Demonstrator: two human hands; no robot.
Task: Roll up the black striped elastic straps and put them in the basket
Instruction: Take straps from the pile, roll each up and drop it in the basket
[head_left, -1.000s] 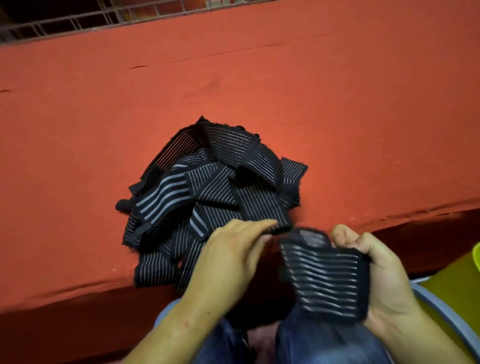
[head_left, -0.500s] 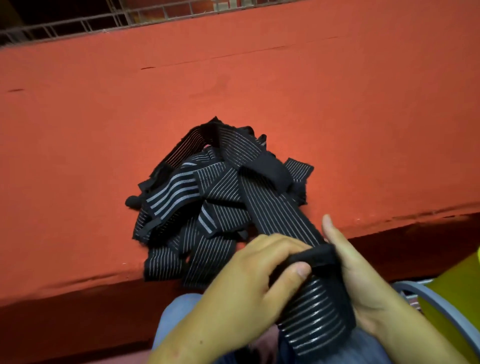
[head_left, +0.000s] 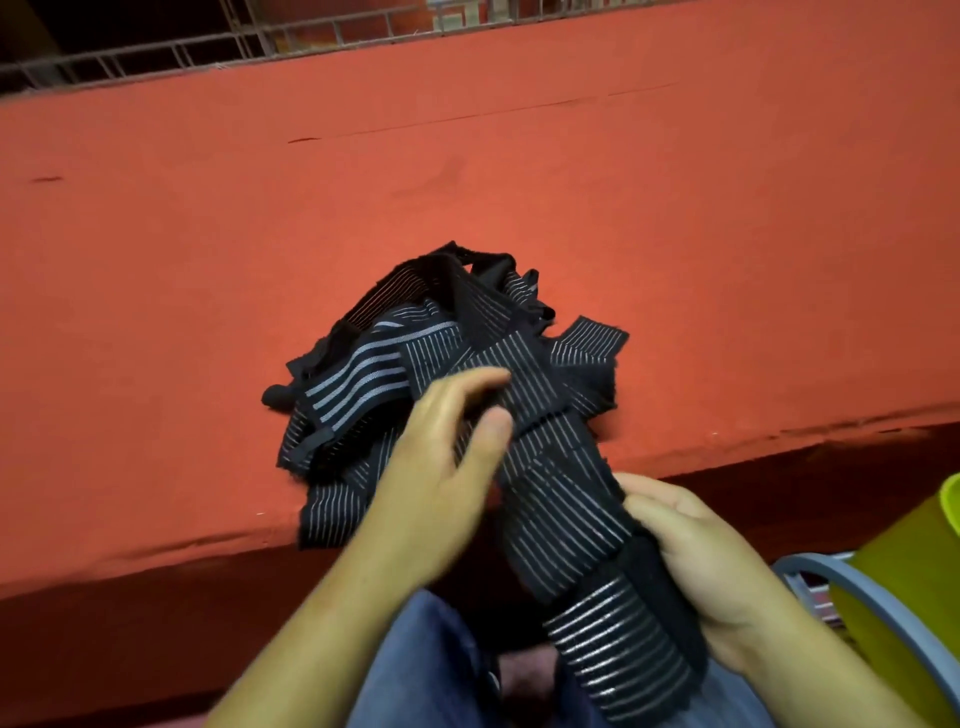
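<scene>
A heap of black striped elastic straps (head_left: 363, 384) lies on the red table (head_left: 519, 182) near its front edge. One strap (head_left: 566, 499) runs from the heap down toward my lap. My right hand (head_left: 706, 566) grips its lower, partly rolled end (head_left: 623, 654) over my thigh. My left hand (head_left: 441, 467) reaches to the strap higher up, thumb and fingers pinching its left edge at the table edge. The basket's grey rim (head_left: 857, 597) shows at the lower right, partly cut off by the frame.
A yellow-green object (head_left: 914, 587) stands beside the grey rim at the right edge. A metal railing (head_left: 208, 47) runs behind the table at the top. My blue-jeaned legs (head_left: 426, 665) are below the table edge.
The strap has been drawn out longer from the heap toward my lap. My left hand moved up from the rolled end to the strap near the table edge; my right hand shifted lower.
</scene>
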